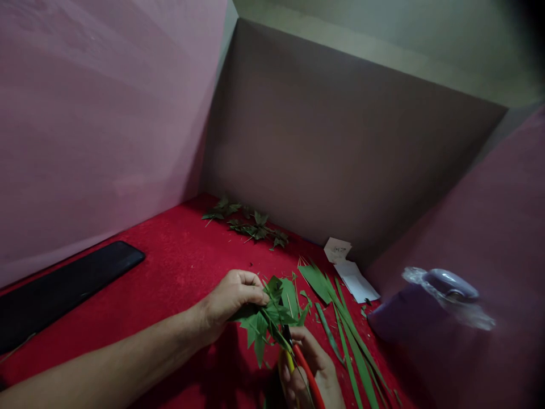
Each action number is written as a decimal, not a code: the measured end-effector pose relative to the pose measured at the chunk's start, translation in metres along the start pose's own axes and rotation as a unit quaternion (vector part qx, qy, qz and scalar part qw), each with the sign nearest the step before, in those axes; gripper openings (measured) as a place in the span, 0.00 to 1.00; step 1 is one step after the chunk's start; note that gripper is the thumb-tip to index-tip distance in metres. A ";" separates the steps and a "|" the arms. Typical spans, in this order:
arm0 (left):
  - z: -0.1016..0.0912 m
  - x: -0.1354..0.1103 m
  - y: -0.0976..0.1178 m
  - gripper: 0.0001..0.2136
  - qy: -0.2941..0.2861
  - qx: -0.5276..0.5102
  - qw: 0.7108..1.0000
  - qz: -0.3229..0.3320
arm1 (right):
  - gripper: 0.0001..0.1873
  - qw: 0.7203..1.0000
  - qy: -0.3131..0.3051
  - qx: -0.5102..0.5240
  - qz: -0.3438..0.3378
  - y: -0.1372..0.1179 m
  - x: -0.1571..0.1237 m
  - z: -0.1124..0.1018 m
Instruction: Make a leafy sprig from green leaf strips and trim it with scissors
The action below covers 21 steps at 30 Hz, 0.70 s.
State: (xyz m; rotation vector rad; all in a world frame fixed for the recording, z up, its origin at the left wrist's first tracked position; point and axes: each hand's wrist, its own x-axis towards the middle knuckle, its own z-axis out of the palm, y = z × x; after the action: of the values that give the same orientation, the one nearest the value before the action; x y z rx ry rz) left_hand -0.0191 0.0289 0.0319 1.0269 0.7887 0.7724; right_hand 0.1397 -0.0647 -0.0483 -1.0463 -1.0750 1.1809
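Note:
My left hand is closed in a pinch on a bunch of green pointed leaves, held above the red cloth. My right hand is wrapped round pruning shears with red and yellow handles. Their dark jaws reach up to the leaf stems at the bunch's right side; whether they touch a stem I cannot tell. Just past the hands, a broad strip of green leaf lies on the cloth, partly covered by the bunch.
Long green blades and small leaf scraps lie to the right. More leafy sprigs rest along the back wall. White papers and a purple container with clear plastic stand at right. A long black object lies at left.

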 end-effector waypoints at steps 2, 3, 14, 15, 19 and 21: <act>0.000 0.000 0.000 0.06 -0.001 0.002 1.000 0.001 | 0.26 1.000 -0.001 0.021 0.002 -0.001 -0.001 0.002; 0.000 0.000 0.000 0.06 0.000 0.002 1.000 0.002 | 0.25 0.999 -0.001 0.033 0.006 -0.002 -0.001 0.003; 0.001 0.000 -0.004 0.06 0.003 -0.006 1.000 -0.004 | 0.23 0.994 0.041 0.103 -0.003 -0.013 -0.001 0.016; 0.001 0.000 -0.004 0.06 0.003 -0.006 1.000 -0.005 | 0.23 0.994 0.042 0.101 -0.009 -0.014 -0.001 0.017; 0.001 0.000 -0.005 0.06 -0.004 -0.009 1.000 -0.003 | 0.21 0.996 0.028 0.087 -0.009 -0.010 -0.001 0.015; 0.000 0.000 -0.005 0.06 0.000 -0.005 1.000 -0.003 | 0.22 0.996 0.028 0.081 -0.017 -0.004 0.000 0.012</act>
State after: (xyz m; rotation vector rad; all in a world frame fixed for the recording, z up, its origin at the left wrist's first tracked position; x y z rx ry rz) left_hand -0.0180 0.0269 0.0276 1.0149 0.7867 0.7715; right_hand 0.1288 -0.0648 -0.0418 -0.9264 -0.9340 1.1850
